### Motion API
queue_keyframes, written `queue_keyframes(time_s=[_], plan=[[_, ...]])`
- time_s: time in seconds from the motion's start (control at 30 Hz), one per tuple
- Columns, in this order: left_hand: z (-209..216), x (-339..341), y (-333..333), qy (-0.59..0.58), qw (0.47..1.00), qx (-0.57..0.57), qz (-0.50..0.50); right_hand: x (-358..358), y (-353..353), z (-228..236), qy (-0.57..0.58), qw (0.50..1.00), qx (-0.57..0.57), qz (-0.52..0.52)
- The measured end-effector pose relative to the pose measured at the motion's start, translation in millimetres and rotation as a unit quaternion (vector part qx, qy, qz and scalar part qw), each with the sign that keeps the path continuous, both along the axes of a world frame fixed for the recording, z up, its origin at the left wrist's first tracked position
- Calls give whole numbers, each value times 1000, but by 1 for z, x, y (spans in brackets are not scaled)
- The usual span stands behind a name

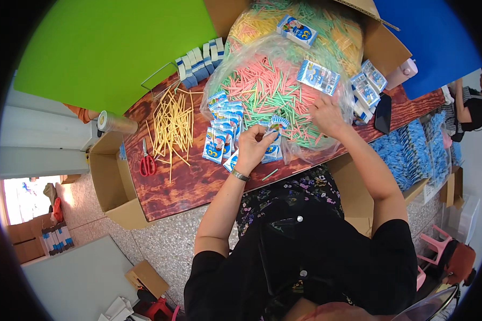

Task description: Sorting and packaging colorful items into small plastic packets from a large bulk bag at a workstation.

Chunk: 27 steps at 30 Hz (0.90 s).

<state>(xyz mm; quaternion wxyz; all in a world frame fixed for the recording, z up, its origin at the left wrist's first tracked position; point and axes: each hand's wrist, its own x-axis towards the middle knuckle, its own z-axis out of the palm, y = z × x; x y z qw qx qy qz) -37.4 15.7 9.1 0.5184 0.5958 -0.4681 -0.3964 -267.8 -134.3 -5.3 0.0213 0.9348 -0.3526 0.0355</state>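
My left hand (pixel 253 148) is closed, thumb against fingers, on a small blue-and-white packet (pixel 279 123) near the table's front edge. Under and beside it lie more packets of this kind, with overlapping rows of packets (pixel 223 132) to its left. My right hand (pixel 325 116) reaches into the right side of a heap of thin pink and green sticks (pixel 270 85) in a clear plastic bag (pixel 211 88). Its fingers are bent down at the sticks; what they pinch, if anything, cannot be made out. Just above that hand, a flat blue-and-white pack (pixel 318 77) rests on the heap.
Yellow sticks (pixel 172 124) and red-handled scissors (pixel 147 164) lie at the left of the wood-patterned table (pixel 166 195). Stacked small boxes (pixel 198 64) stand behind. On the right are more packs (pixel 365 91) and a dark phone (pixel 383 114). A carton (pixel 110 174) adjoins the left edge.
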Motion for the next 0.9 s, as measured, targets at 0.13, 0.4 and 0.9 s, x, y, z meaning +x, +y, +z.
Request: queue_keyframes(time_s=[0.13, 0.4, 0.9], plan=[[-1, 6, 2, -3, 1000, 13, 10, 4, -7, 29, 0, 999, 44, -7], [-7, -1, -8, 8, 1000, -13, 4, -8, -27, 33, -419, 615, 659, -112], [3, -8, -16, -182, 974, -122, 63, 19, -3, 122, -124, 835, 534, 44]])
